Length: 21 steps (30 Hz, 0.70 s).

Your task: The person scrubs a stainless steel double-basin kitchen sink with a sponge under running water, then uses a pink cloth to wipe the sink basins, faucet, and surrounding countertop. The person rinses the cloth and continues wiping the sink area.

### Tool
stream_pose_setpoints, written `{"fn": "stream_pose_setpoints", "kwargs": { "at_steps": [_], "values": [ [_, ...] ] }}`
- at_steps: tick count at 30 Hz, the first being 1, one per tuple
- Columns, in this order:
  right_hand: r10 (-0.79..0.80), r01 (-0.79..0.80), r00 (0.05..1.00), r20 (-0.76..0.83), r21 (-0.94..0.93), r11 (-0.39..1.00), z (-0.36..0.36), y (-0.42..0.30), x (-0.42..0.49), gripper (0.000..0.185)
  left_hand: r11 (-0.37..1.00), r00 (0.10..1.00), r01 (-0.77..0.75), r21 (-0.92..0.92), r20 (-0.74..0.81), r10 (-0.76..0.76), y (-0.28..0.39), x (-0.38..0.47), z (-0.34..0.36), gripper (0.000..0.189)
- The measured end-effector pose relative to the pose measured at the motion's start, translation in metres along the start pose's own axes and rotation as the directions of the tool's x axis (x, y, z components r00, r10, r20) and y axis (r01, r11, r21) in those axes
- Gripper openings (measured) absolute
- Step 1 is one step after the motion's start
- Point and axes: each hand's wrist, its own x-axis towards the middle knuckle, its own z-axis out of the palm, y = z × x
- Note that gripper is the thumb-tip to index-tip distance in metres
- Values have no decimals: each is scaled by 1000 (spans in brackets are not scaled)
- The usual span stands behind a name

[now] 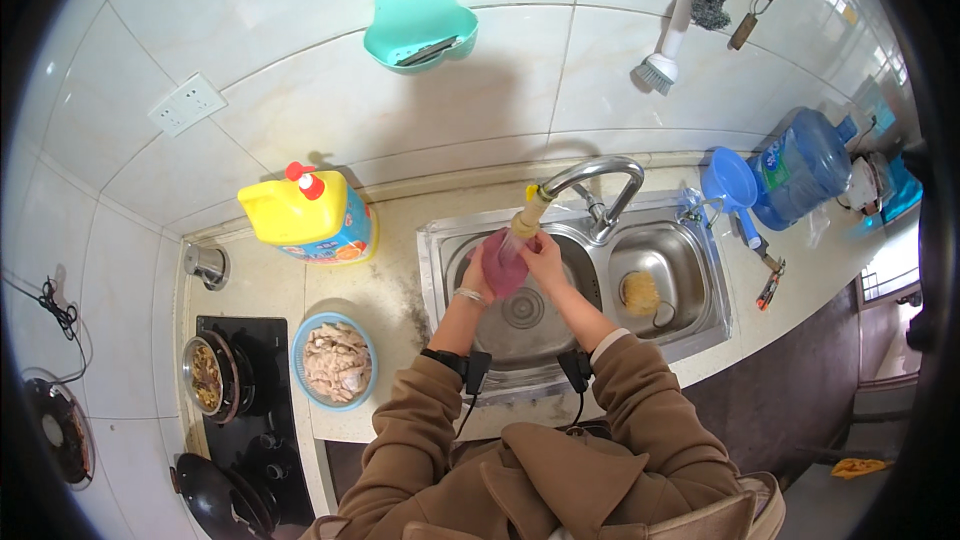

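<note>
Water runs from the faucet's hose nozzle (pixel 529 213) onto a pink-purple piece, perhaps a cloth or a bowl, (pixel 507 268) above the larger basin of the steel sink (pixel 487 341). My left hand (pixel 478 276) grips its left side. At its right edge, close beside the nozzle, my right hand (pixel 546 261) holds it with bent fingers. The chrome faucet (pixel 634 172) arches over from behind the sink. A yellow sponge or scrubber (pixel 640 292) lies in the smaller basin. The pink piece hides part of my left fingers.
Left of the sink are a blue basket (pixel 298 360) of pale raw meat pieces (pixel 337 361), a yellow detergent jug (pixel 307 214) and a black stove (pixel 281 390) with pans. At right stand a blue dipper (pixel 729 178) and a large water bottle (pixel 802 169); scissors (pixel 770 286) lie near the counter edge.
</note>
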Motion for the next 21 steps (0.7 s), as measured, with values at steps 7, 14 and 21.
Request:
{"fn": "stream_pose_setpoints", "kwargs": {
  "at_steps": [7,14,21],
  "values": [
    [-34,193,958,286,-549,813,17,-26,-40,26,980,982,188,-60,-22,-190,-26,70,-58,73],
    [147,-59,986,76,-666,743,25,-35,-18,41,970,993,108,-219,66,-95,-55,89,-56,52],
    [165,28,970,177,-760,649,31,-15,-6,40,984,933,-148,102,-316,173,-31,72,-27,39]
  ]
}}
